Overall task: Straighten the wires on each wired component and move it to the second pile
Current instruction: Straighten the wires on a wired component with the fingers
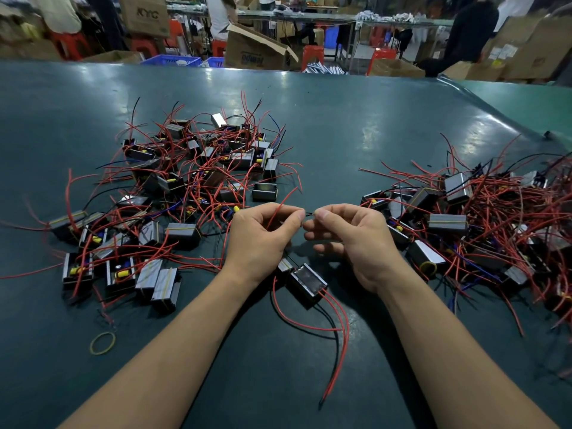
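Observation:
A small black boxed component [307, 283] lies on the dark green table [356, 125] just under my wrists, with red and black wires trailing toward me. My left hand [263, 236] pinches a thin black wire and has a red wire running through its fingers. My right hand [349, 233] pinches the same black wire a short way to the right, fingertips almost meeting. A pile of tangled components [192, 181] with red wires spreads at the left. A second pile [483, 218] lies at the right.
A yellow rubber band [102, 343] lies loose near the front left. Beyond the table's far edge stand cardboard boxes [257, 49], red stools, blue crates and several people at other benches.

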